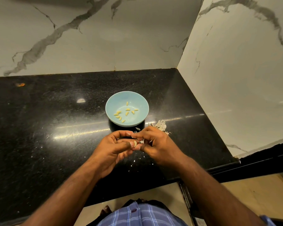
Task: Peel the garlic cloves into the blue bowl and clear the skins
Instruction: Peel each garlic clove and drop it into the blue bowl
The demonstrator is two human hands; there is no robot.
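We are looking down at a black counter (39, 128) with the blue bowl (114, 101) sitting at the centre of the frame, just above the hands. Inside it we are counting roughly ten peeled cloves (127, 110), scattered across the bottom. Below the bowl, the left hand (111, 149) is pinching a garlic clove (135, 143) between thumb and fingertips, and the right hand (155, 144) is meeting it, its fingertips closed on the clove's far end or on its skin; we cannot tell which. The clove is showing pale and looks partly stripped. A heap of skins (160, 125) is lying on the counter to the lower right of the bowl, partly hidden behind the right hand, and small white flecks (134, 161) are dotting the counter below the hands. We are not seeing any unpeeled cloves waiting elsewhere, though some may be hidden in the hands. Our judgement: peeling is well advanced, this clove is not yet in the bowl, and clearing the skins is not yet started.
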